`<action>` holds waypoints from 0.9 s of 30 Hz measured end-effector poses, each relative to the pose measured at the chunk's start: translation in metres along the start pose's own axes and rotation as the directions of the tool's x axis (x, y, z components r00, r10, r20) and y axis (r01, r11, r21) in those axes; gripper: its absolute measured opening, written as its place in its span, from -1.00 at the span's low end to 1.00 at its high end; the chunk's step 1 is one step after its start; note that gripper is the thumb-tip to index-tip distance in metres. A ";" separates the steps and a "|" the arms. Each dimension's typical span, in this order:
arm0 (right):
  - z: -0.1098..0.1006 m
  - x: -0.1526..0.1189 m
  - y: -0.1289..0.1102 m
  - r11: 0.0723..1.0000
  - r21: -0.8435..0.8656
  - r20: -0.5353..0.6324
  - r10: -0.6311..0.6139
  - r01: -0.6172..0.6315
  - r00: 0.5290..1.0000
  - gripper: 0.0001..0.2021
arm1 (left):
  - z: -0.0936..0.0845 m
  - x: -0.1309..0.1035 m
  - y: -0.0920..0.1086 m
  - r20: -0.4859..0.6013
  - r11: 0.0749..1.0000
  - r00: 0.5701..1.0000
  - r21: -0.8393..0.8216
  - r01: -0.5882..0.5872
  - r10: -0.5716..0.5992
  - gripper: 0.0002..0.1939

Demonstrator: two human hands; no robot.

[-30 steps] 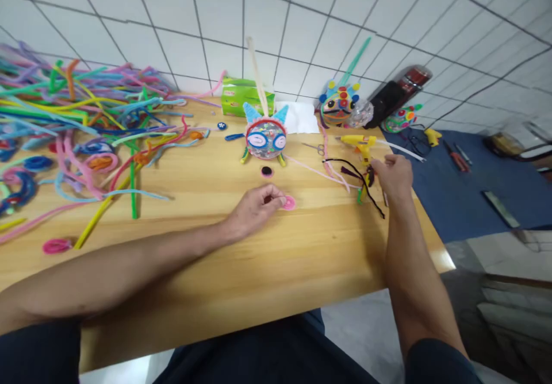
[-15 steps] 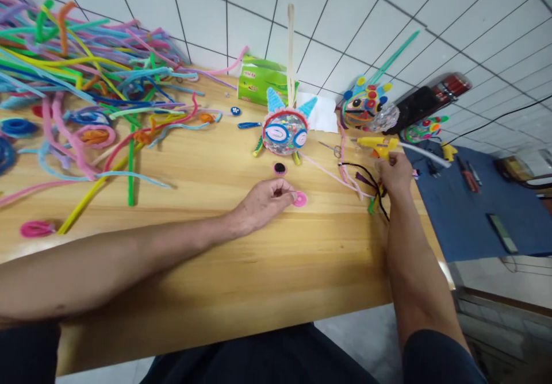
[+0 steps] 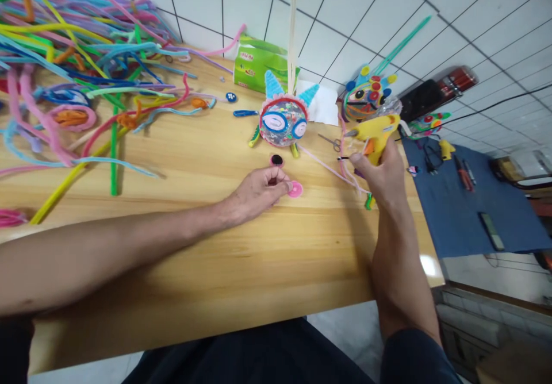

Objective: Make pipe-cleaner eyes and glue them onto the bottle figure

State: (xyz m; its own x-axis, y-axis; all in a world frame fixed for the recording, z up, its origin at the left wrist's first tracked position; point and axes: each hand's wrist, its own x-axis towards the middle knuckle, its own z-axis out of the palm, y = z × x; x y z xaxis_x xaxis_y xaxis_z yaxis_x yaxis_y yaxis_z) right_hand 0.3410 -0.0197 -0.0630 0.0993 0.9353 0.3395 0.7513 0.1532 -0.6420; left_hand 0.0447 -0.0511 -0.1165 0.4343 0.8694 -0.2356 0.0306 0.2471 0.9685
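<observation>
My left hand [image 3: 265, 193] pinches the edge of a flat pink disc [image 3: 295, 189] just above the wooden table [image 3: 259, 257]. Wrapped around the handle of a yellow glue gun [image 3: 375, 131] is my right hand [image 3: 383, 171], the nozzle pointing left. Behind my left hand lies a black disc with a pink rim [image 3: 276, 160]. Further back stands a round figure [image 3: 283, 121] with blue ears, blue-ringed eyes and green-yellow legs.
Pipe cleaners [image 3: 86, 56] are heaped at the left. A green packet [image 3: 261, 65], scissors [image 3: 331, 142] and a second decorated figure [image 3: 366, 99] stand or lie farther back. Tools rest on a blue mat [image 3: 470, 200] at the right.
My right hand has lifted the glue gun and tilted it, bringing it slightly left. My left hand still holds the pink disc. The view has shifted a little.
</observation>
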 end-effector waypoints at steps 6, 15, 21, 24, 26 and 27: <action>0.020 -0.025 -0.016 0.960 -0.274 0.010 -0.057 0.058 0.998 -0.48 | 0.001 -0.003 -0.006 0.041 0.994 0.994 0.050 -0.101 0.099 -0.77; 0.019 -0.026 -0.008 0.877 -0.404 0.050 -0.264 0.261 0.963 -0.69 | 0.000 -0.002 -0.004 0.028 0.994 0.996 0.073 -0.081 0.080 -0.77; 0.011 -0.025 -0.002 0.857 -0.402 0.142 -0.290 0.323 0.947 -0.73 | 0.000 -0.003 0.001 0.024 0.994 0.998 0.091 -0.065 0.063 -0.77; 0.010 -0.024 0.001 0.867 -0.369 0.183 -0.286 0.335 0.941 -0.74 | -0.001 -0.004 0.000 0.023 0.991 0.997 0.109 -0.074 0.072 -0.76; 0.012 -0.023 0.003 0.872 -0.343 0.201 -0.295 0.350 0.934 -0.76 | -0.001 -0.003 -0.001 0.027 0.990 0.996 0.115 -0.086 0.083 -0.76; 0.012 -0.023 0.004 0.871 -0.337 0.206 -0.303 0.358 0.930 -0.77 | -0.001 -0.003 -0.002 0.030 0.989 0.996 0.118 -0.091 0.088 -0.76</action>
State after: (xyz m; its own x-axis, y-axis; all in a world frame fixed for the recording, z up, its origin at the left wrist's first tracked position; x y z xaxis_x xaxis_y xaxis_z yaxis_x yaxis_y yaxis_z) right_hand 0.3336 -0.0366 -0.0818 -0.2696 0.8893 0.3694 0.9096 0.3611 -0.2053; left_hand 0.0425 -0.0536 -0.1178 0.4622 0.8745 -0.1469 0.0967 0.1150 0.9886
